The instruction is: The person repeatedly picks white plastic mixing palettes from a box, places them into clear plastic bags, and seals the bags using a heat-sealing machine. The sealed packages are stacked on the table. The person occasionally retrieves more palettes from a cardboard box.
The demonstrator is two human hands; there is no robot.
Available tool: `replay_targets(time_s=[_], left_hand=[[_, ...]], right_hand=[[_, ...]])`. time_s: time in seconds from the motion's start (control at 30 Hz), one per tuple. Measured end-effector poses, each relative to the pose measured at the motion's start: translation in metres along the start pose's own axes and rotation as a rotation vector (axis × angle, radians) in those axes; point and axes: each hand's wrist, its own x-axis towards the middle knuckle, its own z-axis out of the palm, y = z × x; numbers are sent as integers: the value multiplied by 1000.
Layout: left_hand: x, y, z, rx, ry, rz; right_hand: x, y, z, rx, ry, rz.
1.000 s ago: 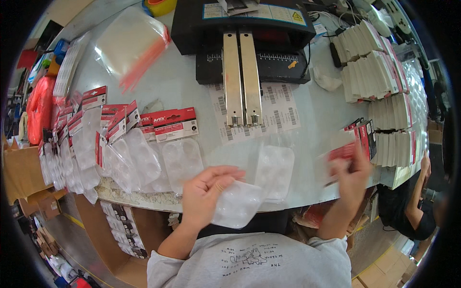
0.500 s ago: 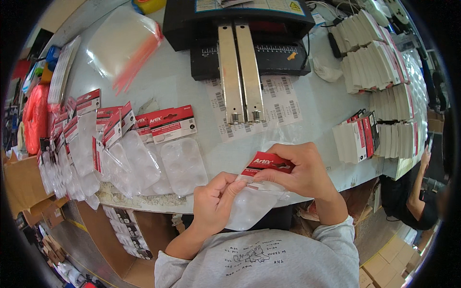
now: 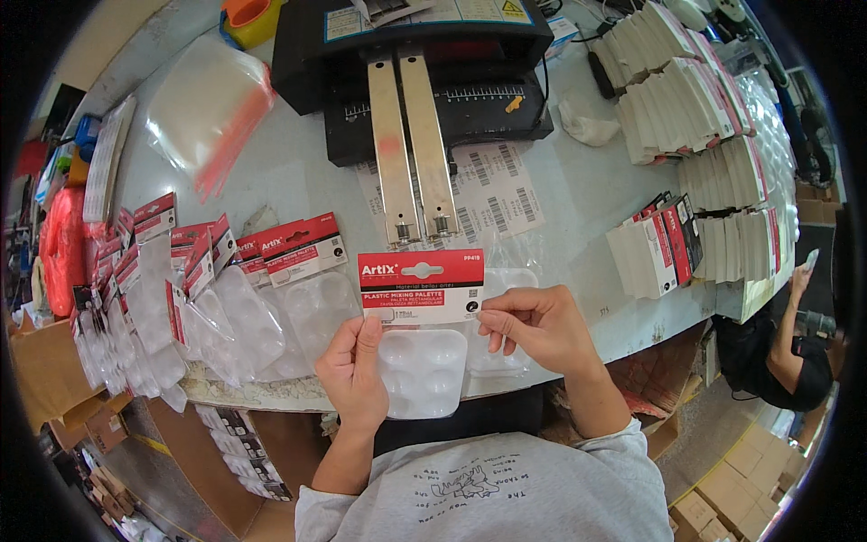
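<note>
Fingers [image 3: 368,334] of the left hand [image 3: 353,379] and right hand [image 3: 542,325] clamp one carded palette [image 3: 421,372] (other carded palettes [image 3: 318,309] already lie left), while unused cards [image 3: 638,259] stand stacked right.

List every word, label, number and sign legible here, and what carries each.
I don't copy printed wording; here's where it stands.
Held header card, red, white and black: larger lettering legible, finest lines too small.
Header cards at left: mostly too small or angled.
Barcode sheet: characters too small.
Black machine: yellow triangular warning sign; other print too small.
Gray shirt: lettering hardly readable.
</note>
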Motion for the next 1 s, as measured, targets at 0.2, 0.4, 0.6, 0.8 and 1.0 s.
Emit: replay_targets(time_s=[0.2, 0.4, 0.6, 0.8, 1.0], left_hand=[[-4, 1, -1, -13, -4, -60], [-8, -2, 0, 89, -41, -13], [33, -15, 29, 34, 48, 36], [56, -31, 31, 44, -3, 66], [53, -25, 19, 170, 14, 49]], right_hand=[[-2, 8, 10, 53, 74, -27], [-5, 13, 11, 93, 71, -31], [41, 11, 19, 328, 211, -44], [65, 24, 10, 353, 263, -85], [48, -2, 0, 42, 277, -97]])
